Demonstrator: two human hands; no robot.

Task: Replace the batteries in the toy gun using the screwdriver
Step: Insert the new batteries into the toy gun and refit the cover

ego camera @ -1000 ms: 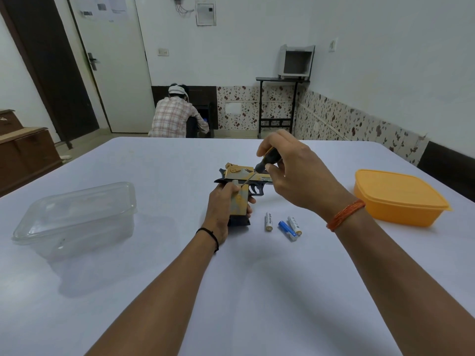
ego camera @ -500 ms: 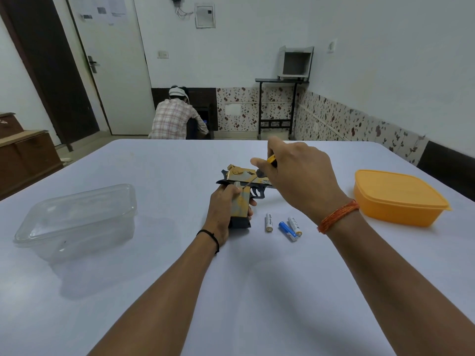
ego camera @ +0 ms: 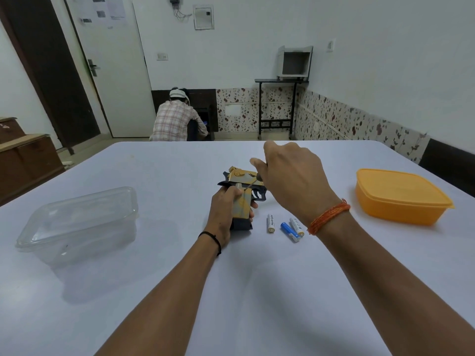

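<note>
1. The desk point(ego camera: 154, 291) is carrying everything.
2. At frame centre, the toy gun point(ego camera: 243, 187) is lying with its grip enclosed by the left hand point(ego camera: 226, 209) fingers.
3. The right hand point(ego camera: 293, 176) fingers are pinching the screwdriver point(ego camera: 253, 182), tip on the grip.
4. Three batteries point(ego camera: 285, 226) are lying just right of the gun.

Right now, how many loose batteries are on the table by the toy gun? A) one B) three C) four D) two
B: three batteries lie on the table just right of the toy gun, two white and one blue, none touched by either hand.
</note>
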